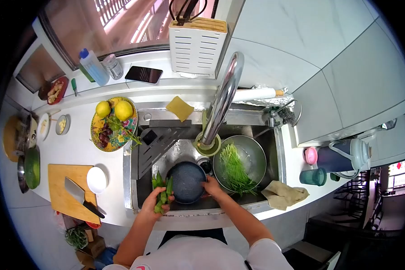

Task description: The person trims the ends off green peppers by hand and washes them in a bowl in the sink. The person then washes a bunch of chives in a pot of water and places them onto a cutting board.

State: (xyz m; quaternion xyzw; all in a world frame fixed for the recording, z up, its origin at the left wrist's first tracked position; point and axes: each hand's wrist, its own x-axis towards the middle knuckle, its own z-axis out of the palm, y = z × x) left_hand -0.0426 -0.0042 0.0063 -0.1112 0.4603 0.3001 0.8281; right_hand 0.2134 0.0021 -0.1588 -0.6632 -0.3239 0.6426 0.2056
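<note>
Several green okra pods are held in my left hand, over the front left part of the sink. My right hand grips the right rim of a dark speckled bowl, which sits in the sink just right of the pods. Its fingertips are partly hidden by the rim. To the right, a steel basin holds thin green stalks. The chrome faucet arches above a small green container behind the bowl.
A wooden board with a cleaver and a white bowl lie left. A fruit plate stands behind them. A grey rack spans the sink's left side. A cloth hangs over the right edge.
</note>
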